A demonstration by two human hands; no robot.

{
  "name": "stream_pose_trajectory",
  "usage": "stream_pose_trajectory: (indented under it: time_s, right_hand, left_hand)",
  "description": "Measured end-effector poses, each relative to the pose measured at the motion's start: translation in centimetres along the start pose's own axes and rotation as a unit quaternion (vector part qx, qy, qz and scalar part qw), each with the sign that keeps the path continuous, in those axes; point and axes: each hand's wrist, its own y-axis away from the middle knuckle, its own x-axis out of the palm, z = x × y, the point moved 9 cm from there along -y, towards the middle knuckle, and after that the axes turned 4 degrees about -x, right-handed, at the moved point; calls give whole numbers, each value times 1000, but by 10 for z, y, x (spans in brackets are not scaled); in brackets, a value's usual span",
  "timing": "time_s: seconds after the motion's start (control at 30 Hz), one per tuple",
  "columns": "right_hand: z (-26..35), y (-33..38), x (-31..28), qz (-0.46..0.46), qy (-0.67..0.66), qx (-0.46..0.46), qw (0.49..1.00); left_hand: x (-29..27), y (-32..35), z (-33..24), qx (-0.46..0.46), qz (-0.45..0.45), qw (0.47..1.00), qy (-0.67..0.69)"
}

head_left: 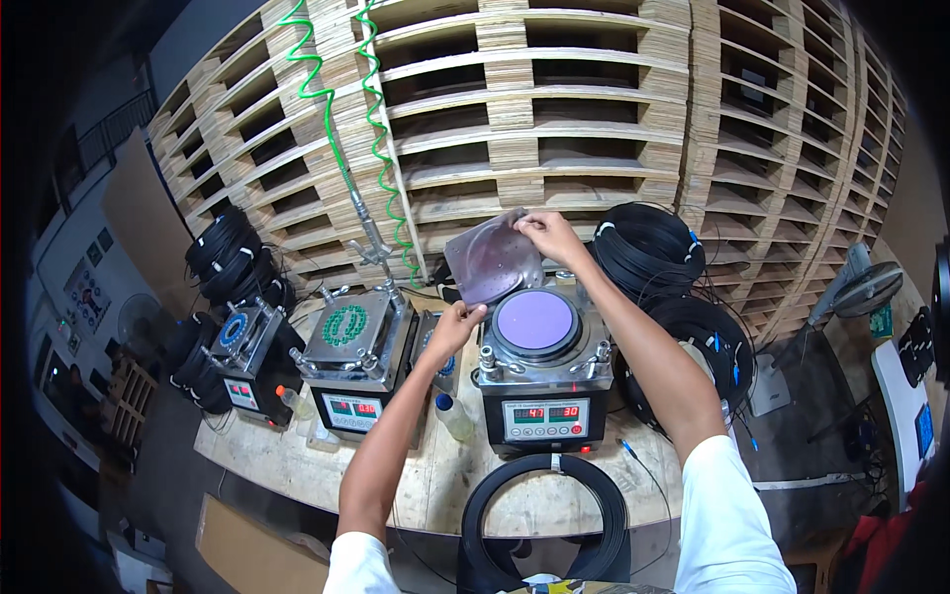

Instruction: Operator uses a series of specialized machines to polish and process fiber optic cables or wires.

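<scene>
A thin, see-through greyish-purple sheet of film [490, 262] with a round mark and small droplets is held up slantwise. My right hand [551, 240] pinches its upper right corner. Curled at the sheet's lower edge, my left hand [455, 329] has its thumb and finger closed on it. Just below and right of the sheet is a round purple pad [537, 319] on a dark disc. The disc sits on top of a polishing machine [546, 416] with a lit red display and metal corner clamps.
To the left stand two similar machines, one with a green ring fixture [344, 325], the other with a blue one [234, 329]. A blue-capped bottle [453, 418] stands between machines. Coiled black cable [542, 463] lies at the front edge; more coils [648, 252] stand right. Pallets [539, 99] rise behind.
</scene>
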Motion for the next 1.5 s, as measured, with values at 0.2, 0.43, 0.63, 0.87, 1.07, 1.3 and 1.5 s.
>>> stream_pose_trajectory:
  time_s: [0.2, 0.43, 0.63, 0.87, 1.07, 1.3, 1.5]
  right_hand:
    - [17, 25, -17, 35, -16, -74, 996]
    - [13, 50, -39, 82, 26, -11, 996]
    - [23, 56, -36, 86, -9, 47, 995]
    - [73, 50, -14, 146, -80, 33, 985]
    - [165, 60, 51, 259, -101, -2, 961]
    - [197, 85, 37, 248, -260, 31, 933]
    - [198, 105, -6, 87, -206, 53, 973]
  left_hand:
    - [-52, -19, -42, 134, 136, 979, -71]
    - [-191, -54, -88, 181, -386, 862, -275]
    - [-222, -83, -53, 113, -292, 941, -130]
    - [-199, -33, -114, 121, -99, 988, -17]
    - [-138, 58, -216, 231, 71, 970, 25]
    - [-69, 92, -259, 224, 157, 962, 16]
    - [-43, 105, -260, 267, 125, 949, 111]
